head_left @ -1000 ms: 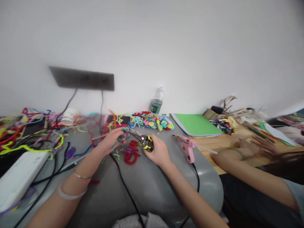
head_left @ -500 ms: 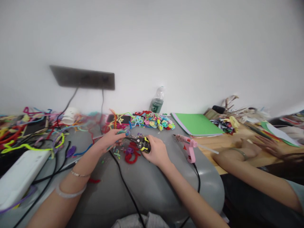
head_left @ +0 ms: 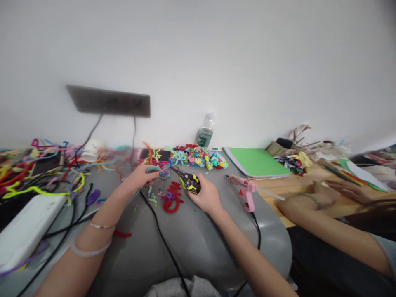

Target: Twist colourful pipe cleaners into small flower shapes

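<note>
My left hand [head_left: 142,177] is closed, its fingertips pinching a small teal-and-lilac piece of curled pipe cleaner [head_left: 166,173]. In my right hand [head_left: 206,194] are long-nosed pliers [head_left: 189,181] with black and yellow handles. Their dark jaws point up and left, just right of the pinched piece and apart from my left fingers. A red coiled pipe cleaner [head_left: 171,204] with a purple bit on it lies on the grey surface below the pliers. Small green and teal snippets [head_left: 152,199] are scattered under my left hand.
Behind my hands lie a heap of colourful pipe-cleaner flowers [head_left: 204,158] and a phone [head_left: 161,155]. A bottle [head_left: 205,131] stands by the wall. To the right are a pink glue gun [head_left: 247,192], green paper [head_left: 258,161] and another person's arm [head_left: 337,229]. A black cable [head_left: 161,235] crosses in front.
The pliers have drawn away from my left fingers, up and to the right with my right hand. My left hand has shifted slightly left, leaving the red coil more exposed.
</note>
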A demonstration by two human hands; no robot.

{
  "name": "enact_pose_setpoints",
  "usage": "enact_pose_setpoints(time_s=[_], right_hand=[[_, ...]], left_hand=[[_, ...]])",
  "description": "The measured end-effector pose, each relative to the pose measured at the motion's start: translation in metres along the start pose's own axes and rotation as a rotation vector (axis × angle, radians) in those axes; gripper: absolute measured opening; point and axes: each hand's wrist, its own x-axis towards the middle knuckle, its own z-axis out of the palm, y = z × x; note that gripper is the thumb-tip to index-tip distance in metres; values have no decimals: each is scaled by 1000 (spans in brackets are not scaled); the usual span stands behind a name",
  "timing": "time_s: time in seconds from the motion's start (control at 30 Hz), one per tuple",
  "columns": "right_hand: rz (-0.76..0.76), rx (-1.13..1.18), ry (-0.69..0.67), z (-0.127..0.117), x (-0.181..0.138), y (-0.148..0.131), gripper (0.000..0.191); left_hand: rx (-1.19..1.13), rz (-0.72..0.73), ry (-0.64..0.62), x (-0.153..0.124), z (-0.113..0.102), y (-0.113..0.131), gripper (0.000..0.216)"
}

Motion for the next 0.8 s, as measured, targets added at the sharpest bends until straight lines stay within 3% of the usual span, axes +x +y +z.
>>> enact_pose_setpoints(time_s=[0.3,0.6,0.8], right_hand=[[7,4,-7,0,0,1,27],[0,3,1,2,0,2,27],[-11,2,-1,2,0,1,26]], left_hand=[[230,46,-16,-1,2,2,28],[0,31,3,-6,8,4,40],[-79,67,-156,-16,12,17,63]])
